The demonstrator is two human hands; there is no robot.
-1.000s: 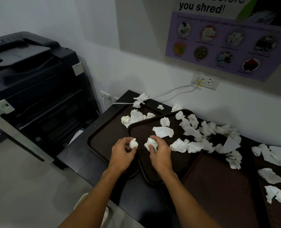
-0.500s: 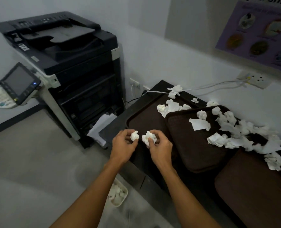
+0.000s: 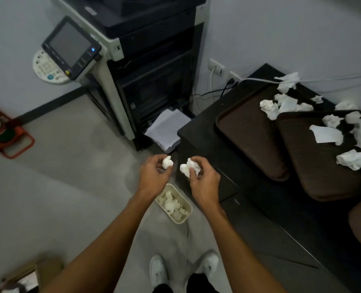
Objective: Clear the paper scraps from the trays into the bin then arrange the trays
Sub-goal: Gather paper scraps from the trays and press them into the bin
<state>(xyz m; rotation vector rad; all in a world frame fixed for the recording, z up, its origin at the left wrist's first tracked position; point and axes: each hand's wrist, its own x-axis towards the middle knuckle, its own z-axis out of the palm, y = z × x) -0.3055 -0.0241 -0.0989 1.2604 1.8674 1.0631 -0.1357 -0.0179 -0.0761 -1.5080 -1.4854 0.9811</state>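
Left hand (image 3: pixel 156 176) pinches one small crumpled paper wad (image 3: pixel 167 162), right hand (image 3: pixel 202 180) grips a larger wad (image 3: pixel 189 167) — both held above the cream bin (image 3: pixel 188 205) on the floor, which already holds scraps. Paper judged near weightless, soft, crushable, so a fingertip pinch anywhere on a wad should suffice, though a light piece may drift off target. More scraps (image 3: pixel 353 158) lie across the overlapping brown trays (image 3: pixel 249 140) on the black counter (image 3: pixel 198 127) — copier (image 3: pixel 154 60) and loose sheets (image 3: pixel 166 130) stand close beside.
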